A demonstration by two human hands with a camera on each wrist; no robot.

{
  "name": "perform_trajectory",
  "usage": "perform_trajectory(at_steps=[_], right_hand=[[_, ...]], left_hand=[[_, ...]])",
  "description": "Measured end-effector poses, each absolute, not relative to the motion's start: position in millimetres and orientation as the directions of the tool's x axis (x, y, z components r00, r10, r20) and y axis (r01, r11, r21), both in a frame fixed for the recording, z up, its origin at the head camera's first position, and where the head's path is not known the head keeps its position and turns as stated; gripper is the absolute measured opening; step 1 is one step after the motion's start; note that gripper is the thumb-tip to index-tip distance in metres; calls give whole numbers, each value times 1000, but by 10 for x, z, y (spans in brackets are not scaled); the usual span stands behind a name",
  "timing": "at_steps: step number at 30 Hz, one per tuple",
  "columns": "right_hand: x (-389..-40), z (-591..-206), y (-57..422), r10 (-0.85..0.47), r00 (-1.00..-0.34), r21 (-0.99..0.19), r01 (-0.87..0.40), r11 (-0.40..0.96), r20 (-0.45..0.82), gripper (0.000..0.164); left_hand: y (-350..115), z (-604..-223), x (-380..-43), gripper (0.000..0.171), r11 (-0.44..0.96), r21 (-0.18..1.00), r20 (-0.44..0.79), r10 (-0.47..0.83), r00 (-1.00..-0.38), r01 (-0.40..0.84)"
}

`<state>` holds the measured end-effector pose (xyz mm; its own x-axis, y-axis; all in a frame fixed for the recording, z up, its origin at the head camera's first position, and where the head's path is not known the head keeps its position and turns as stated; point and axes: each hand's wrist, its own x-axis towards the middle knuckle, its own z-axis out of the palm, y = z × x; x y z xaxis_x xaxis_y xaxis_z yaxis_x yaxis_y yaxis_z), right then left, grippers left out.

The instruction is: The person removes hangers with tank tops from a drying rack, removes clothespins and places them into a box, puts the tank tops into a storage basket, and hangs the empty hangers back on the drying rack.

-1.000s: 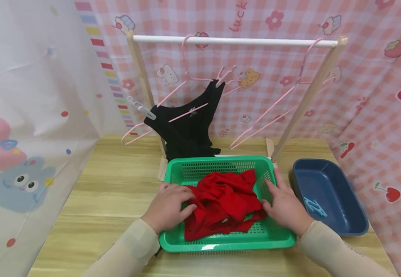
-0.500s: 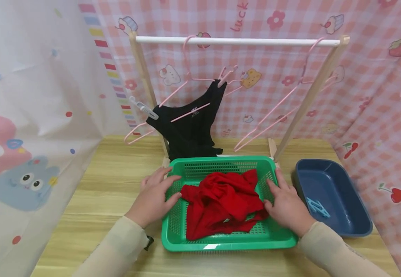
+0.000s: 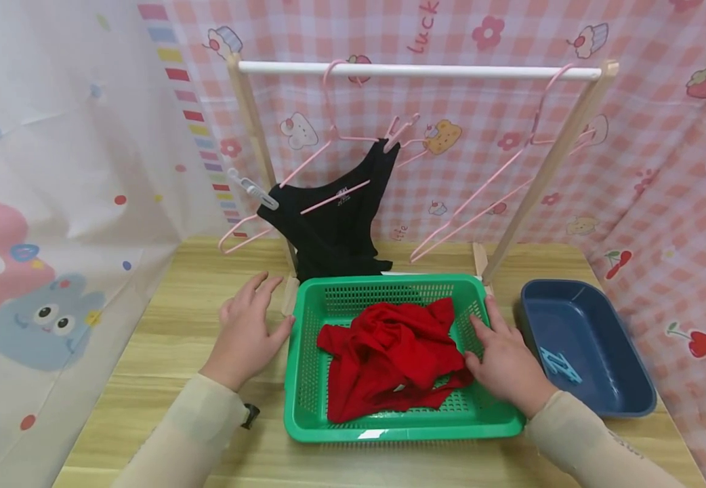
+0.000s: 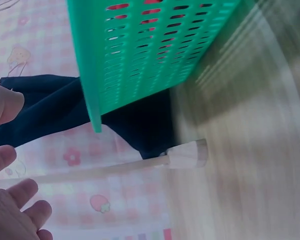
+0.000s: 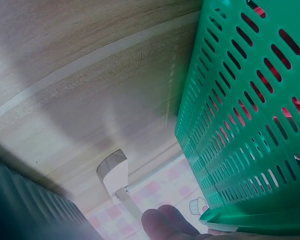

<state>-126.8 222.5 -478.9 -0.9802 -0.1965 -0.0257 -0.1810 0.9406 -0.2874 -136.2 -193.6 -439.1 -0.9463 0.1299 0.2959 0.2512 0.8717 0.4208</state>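
Observation:
A crumpled red cloth garment [image 3: 396, 352] lies in a green perforated basket [image 3: 438, 434] on the table. My left hand [image 3: 246, 332] is just left of the basket, fingers spread and holding nothing, its thumb tip close to the rim. Its curved fingers [image 4: 22, 192] appear in the left wrist view beside the basket wall. My right hand [image 3: 508, 359] rests over the basket's right rim with fairly straight fingers, some inside and some outside. Behind the basket, a black sleeveless top [image 3: 341, 210] hangs on a pink hanger [image 3: 304, 165], held by a grey clip [image 3: 255, 190] and a pink clip [image 3: 397, 134].
The wooden rack with a white rod [image 3: 438, 70] stands at the back, with another pink hanger [image 3: 469, 202] on its right. A dark blue tub [image 3: 609, 366] holding light blue clips [image 3: 560, 366] stands right of the basket. Patterned cloth [image 3: 652, 224] hangs behind the table.
My left hand has moved left, from the red garment out over the rim to the table beside the basket. The right hand stays at the right rim, and the basket has not moved.

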Motion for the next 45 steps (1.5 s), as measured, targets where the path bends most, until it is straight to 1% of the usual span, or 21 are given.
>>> perform_trajectory(at_steps=[16,29,36,45], right_hand=[[-1273,-4789,2222,-201,-979,-295,-188,937,-15,68],[-1282,-4788,2217,-192,-981,-298,-175,938,-26,67],[-1286,-4775,2214,-195,-981,-294,-180,939,-23,67],[-1275,-4765,2207,-186,-982,-296,-166,941,-41,66]], left_hand=[[-1919,-4391,-1402,70,844,466,306,129,-943,266],[-1911,-4446,-1396,68,836,482,256,152,-955,262],[-1902,-4469,-1379,62,842,468,221,183,-958,269],[-1871,-4580,-1358,59,844,446,206,227,-952,298]])
